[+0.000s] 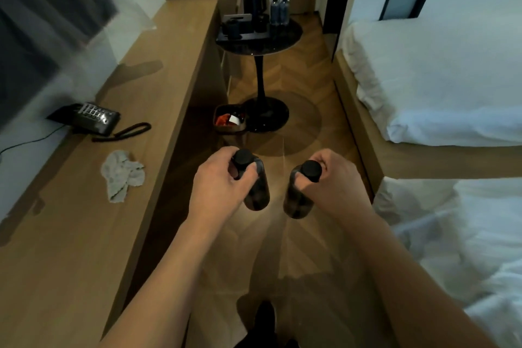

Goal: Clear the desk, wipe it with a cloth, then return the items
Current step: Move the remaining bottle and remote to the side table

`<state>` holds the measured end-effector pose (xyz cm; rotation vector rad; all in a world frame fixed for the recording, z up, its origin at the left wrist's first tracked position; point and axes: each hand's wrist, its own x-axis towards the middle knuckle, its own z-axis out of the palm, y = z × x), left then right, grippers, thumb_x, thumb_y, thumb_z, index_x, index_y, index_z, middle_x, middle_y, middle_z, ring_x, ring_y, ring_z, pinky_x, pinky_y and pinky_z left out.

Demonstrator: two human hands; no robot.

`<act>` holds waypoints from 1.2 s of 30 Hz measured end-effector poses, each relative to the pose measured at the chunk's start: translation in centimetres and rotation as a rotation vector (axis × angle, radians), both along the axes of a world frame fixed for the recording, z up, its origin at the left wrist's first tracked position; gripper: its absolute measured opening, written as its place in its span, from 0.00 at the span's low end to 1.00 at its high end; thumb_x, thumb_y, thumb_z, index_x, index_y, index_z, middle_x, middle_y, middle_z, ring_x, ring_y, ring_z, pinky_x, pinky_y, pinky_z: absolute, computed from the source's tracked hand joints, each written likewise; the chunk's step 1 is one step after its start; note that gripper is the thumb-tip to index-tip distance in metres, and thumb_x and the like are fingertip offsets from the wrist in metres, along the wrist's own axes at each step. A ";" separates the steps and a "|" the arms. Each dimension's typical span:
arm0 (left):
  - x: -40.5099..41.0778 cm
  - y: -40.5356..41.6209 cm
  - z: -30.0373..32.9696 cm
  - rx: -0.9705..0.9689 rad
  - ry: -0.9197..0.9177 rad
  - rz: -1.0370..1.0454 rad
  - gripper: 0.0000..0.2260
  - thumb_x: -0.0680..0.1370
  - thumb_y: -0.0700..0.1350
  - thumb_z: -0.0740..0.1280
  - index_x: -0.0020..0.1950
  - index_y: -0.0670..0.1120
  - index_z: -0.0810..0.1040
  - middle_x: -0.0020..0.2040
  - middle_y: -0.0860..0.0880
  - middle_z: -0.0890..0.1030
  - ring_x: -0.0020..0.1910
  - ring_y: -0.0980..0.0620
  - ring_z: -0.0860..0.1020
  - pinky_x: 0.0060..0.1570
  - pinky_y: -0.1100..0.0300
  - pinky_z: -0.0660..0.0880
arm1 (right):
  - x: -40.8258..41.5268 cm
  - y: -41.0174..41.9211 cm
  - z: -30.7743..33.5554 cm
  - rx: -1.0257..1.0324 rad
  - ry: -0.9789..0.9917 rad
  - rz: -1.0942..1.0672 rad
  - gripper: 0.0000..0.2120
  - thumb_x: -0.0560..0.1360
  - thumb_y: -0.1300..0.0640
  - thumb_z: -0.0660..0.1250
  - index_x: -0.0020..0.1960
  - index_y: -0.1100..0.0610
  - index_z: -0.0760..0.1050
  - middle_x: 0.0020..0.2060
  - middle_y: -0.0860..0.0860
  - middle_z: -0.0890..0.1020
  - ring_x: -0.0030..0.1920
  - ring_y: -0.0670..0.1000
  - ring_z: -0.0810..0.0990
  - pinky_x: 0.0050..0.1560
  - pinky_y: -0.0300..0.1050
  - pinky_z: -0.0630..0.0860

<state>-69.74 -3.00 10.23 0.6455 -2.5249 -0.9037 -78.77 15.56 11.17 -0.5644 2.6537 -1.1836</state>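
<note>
My left hand (219, 182) grips a dark bottle (255, 192) by its black cap, and my right hand (332, 182) grips a second dark bottle (296, 200) the same way. Both bottles hang over the wooden floor, to the right of the long wooden desk (84, 234). A crumpled grey cloth (123, 175) lies on the desk near its front edge. Behind it a black telephone (90, 118) with a coiled cord sits by the wall.
A round black side table (260, 37) ahead carries a kettle (254, 0), a tray with cups and two water bottles (279, 5). A small bin (230, 118) stands at its foot. White beds (437, 79) fill the right side.
</note>
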 end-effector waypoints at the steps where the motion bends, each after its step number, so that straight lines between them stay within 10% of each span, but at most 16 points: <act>1: -1.3 -0.1 0.0 0.009 -0.001 -0.014 0.15 0.78 0.52 0.70 0.64 0.52 0.77 0.48 0.58 0.77 0.44 0.61 0.75 0.39 0.72 0.68 | -1.1 0.0 0.0 -0.004 0.005 -0.011 0.11 0.72 0.51 0.73 0.49 0.48 0.72 0.41 0.43 0.77 0.41 0.42 0.76 0.39 0.36 0.71; 36: -62.5 -14.4 -0.1 -0.051 0.090 -0.145 0.05 0.77 0.48 0.71 0.49 0.50 0.77 0.40 0.55 0.77 0.41 0.59 0.76 0.42 0.62 0.76 | -62.0 -13.6 -1.0 -0.048 0.072 -0.021 0.13 0.70 0.46 0.74 0.47 0.47 0.72 0.40 0.44 0.77 0.38 0.43 0.77 0.35 0.37 0.74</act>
